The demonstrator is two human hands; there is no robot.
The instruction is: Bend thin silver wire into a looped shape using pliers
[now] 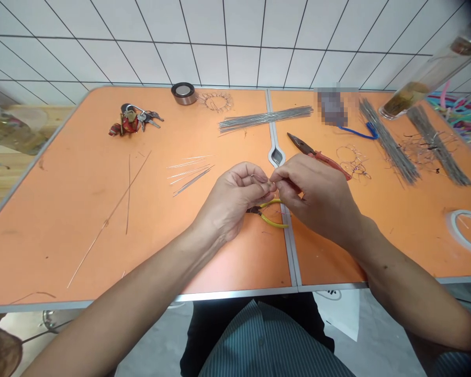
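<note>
One head-worn cam, looking forward and down from above the wearer's shirt (255, 345), which is filling bottom centre. It's facing a tiled wall (243, 65) along the top and taking in most of the table (63, 183), front corners running out of frame. Left hand (235, 199) and right hand (314, 193) are sitting near, around mid-frame.

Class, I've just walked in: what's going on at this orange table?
A person's left hand and right hand meet at the fingertips above the orange table, pinching what looks like a thin wire. Yellow-handled pliers lie below them. Red-handled pliers lie partly hidden by the right hand. A bundle of straight wires lies farther back.
</note>
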